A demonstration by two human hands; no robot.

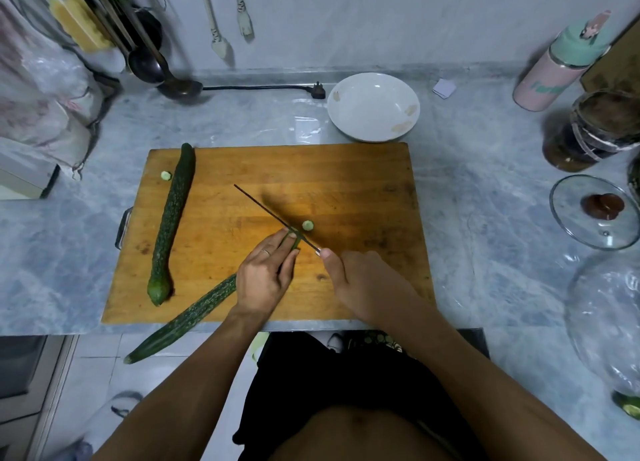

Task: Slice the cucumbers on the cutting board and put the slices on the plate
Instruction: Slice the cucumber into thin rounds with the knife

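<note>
Wooden cutting board (346,183) is laid on a grey marble counter (485,201), and two long cucumbers are seen on it. One cucumber (173,218) is stretched along the board's left side, untouched, with a small cut end piece (166,175) beside its far end. The second cucumber (194,313) is set at a slant, its uncut end hanging over the near edge of the board and the counter, its cut end hidden under the left hand (265,273). That cucumber is held down by the left hand, whose fingers are curled over it just behind the cut face. A knife (270,215) is gripped by the right hand (360,284), the thumb laid along its spine; the handle is hidden in the closed hand. The blade is seen edge-on, placed against the left fingertips at the cucumber's tip. One round slice (308,225) is lying on the board just beyond the blade. A white plate (373,107) is set behind the board's far right corner, well apart from both hands, with no slices in it.
</note>
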